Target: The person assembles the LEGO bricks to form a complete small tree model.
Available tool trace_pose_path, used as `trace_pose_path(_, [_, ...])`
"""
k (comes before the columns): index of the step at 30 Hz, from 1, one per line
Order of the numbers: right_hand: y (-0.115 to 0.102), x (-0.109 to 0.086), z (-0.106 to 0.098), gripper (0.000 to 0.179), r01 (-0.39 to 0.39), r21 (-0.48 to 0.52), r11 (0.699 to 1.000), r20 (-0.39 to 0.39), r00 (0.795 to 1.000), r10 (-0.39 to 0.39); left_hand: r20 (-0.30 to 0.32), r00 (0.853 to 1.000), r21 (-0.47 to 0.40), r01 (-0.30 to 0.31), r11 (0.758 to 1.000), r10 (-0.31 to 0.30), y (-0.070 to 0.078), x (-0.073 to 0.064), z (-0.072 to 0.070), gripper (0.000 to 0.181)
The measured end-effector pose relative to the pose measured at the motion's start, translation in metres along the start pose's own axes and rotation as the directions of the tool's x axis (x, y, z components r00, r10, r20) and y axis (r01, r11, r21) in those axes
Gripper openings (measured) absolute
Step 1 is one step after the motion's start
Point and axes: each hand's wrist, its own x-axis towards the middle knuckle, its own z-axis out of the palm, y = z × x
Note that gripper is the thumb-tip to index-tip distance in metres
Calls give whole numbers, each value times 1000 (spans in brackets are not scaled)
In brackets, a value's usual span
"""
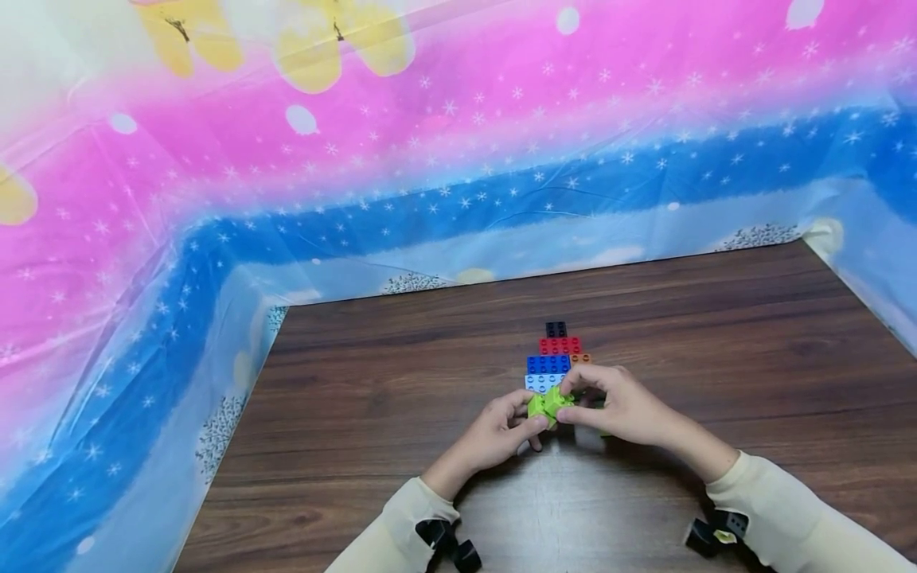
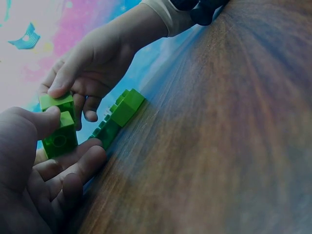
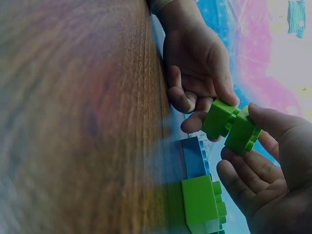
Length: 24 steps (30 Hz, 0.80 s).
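Note:
Two lime-green toy bricks (image 1: 550, 404) are held together above the table, studs of one against the other in the right wrist view. My left hand (image 1: 494, 430) pinches one green brick (image 3: 219, 119) between thumb and fingers. The other green brick (image 3: 242, 131) is gripped by the thumb and fingers of my right hand (image 1: 630, 406). Whether the two are locked together I cannot tell. Just beyond the hands lies a light blue brick (image 1: 539, 383), partly covered. Another green brick (image 3: 200, 202) stands on the table near my right hand, mostly hidden in the head view.
Behind the light blue brick lie a blue brick (image 1: 548, 364), an orange brick (image 1: 582, 358), red bricks (image 1: 559, 346) and a black brick (image 1: 556, 329), in rows narrowing toward the back. The wooden table (image 1: 401, 342) meets a patterned cloth (image 1: 458, 183) at its far and side edges.

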Motion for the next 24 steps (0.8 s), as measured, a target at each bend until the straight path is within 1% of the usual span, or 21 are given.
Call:
trace_pose_path(11, [0, 0, 3, 18, -37, 56, 998, 22, 999, 35, 12, 1000, 7, -14, 1000, 14, 1, -1, -2, 30])
trace_pose_path(18, [0, -2, 4, 17, -55, 67, 996, 25, 998, 53, 27, 999, 3, -18, 1000, 18, -1, -1, -1, 31])
trace_pose_path(24, [0, -1, 5, 18, -34, 65, 997, 11, 999, 34, 28, 999, 7, -19, 1000, 18, 1, -1, -1, 30])
